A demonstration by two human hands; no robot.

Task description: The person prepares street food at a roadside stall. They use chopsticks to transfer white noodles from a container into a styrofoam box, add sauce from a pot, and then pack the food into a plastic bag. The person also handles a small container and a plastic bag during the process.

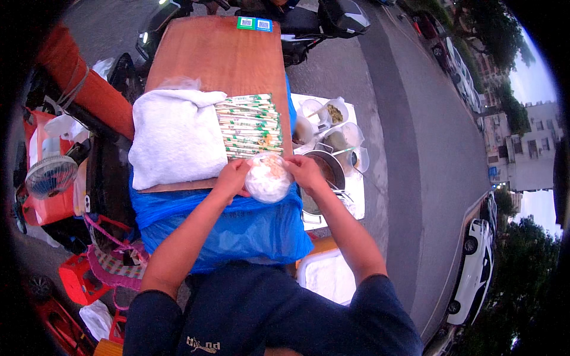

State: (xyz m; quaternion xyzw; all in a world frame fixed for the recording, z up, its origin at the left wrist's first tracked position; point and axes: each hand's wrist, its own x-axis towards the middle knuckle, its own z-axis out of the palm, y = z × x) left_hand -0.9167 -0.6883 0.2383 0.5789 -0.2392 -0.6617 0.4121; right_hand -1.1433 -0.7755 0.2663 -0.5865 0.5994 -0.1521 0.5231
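Note:
Between my two hands is a round clear plastic container (268,180) with white and light brown food in it, at the near edge of a brown wooden board (218,53). My left hand (234,179) grips its left rim, and my right hand (306,171) pinches the upper right rim. Many paper-wrapped chopsticks (249,124) lie just beyond it on the board. A folded white towel (178,138) covers the board's left part. Blue plastic sheeting (222,236) hangs under and in front of the board.
To the right, a white tray (360,191) bears a metal pot (336,164) and several plastic tubs, one with chopped greens (334,113). A white box (327,276) stands near my right elbow. At left are a small fan (51,175) and a red stool (80,278); a motorbike (307,22) is beyond.

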